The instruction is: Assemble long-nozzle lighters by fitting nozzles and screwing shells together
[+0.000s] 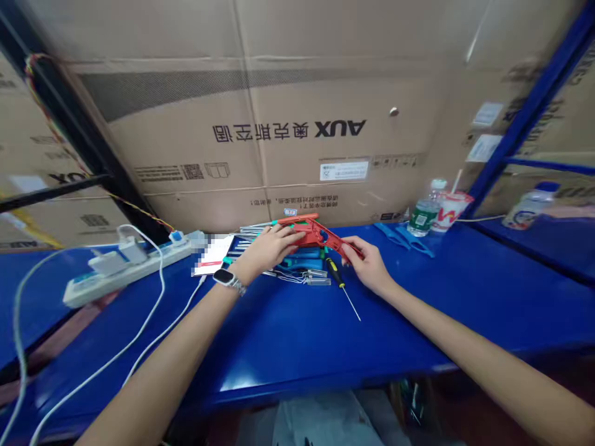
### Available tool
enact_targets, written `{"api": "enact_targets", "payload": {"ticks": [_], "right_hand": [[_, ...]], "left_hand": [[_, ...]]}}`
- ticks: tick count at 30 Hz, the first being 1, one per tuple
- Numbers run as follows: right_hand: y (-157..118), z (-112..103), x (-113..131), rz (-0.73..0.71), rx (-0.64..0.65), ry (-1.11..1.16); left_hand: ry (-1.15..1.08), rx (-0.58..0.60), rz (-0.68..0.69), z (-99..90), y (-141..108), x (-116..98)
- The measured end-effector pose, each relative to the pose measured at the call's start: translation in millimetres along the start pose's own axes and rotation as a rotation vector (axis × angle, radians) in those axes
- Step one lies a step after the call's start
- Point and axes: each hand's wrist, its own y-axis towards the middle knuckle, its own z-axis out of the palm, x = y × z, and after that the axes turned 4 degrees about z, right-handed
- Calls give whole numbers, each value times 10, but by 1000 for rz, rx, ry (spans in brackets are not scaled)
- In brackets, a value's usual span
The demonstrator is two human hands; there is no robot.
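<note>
Holding a red frame (328, 240) above the tool pile at the back of the bench (288, 347). Pinching its right end between right hand (369, 266) fingers and thumb; laying left hand (271, 248) fingers over the left part, with grip beneath hidden, so cannot tell how firmly closed. Looks light, stiff and smooth, perhaps weakest at the slim open section; best held by both solid ends. Crowding close below: blue pieces (303, 262), clear tubes (318, 281) and a screwdriver (334, 272). Standing behind: a cardboard box (288, 93).
</note>
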Motion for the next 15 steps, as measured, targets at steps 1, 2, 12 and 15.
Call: {"api": "enact_targets", "payload": {"ticks": [1, 2, 12, 15], "right_hand": [[18, 21, 8, 3, 4, 0], [36, 42, 14, 6, 7, 0], [190, 214, -58, 25, 35, 27], [197, 254, -96, 32, 46, 42]], "left_hand": [[7, 1, -34, 12, 6, 49], [12, 4, -61, 24, 12, 95], [23, -7, -60, 165, 9, 159], [-8, -31, -48, 195, -71, 153]]}}
